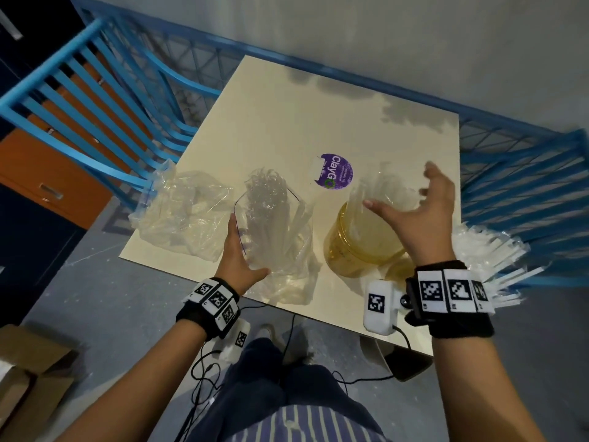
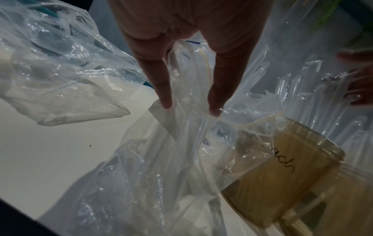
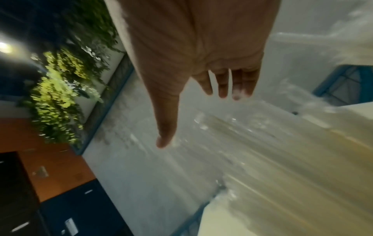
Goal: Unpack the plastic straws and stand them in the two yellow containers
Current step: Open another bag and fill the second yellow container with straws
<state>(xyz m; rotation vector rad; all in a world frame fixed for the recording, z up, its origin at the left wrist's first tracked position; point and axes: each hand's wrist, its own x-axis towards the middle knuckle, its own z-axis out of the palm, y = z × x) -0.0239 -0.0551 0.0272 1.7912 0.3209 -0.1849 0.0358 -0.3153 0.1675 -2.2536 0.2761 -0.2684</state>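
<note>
Hovering right hand (image 1: 420,215), seemingly empty

Both forearms reach forward, each wrist wrapped in a black band with black-and-white markers. The left hand (image 1: 237,250) lies low, its fingers (image 2: 163,83) straight and together, thumb spread to the side. The right hand (image 1: 420,215) is raised higher, fingers (image 3: 224,84) spread and loosely extended, thumb pointing leftward, gripping nothing.

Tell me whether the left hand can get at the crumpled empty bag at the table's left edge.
Probably yes. The left hand rests open against the bag of straws; the crumpled empty bag lies right beside it, with nothing between.
</note>
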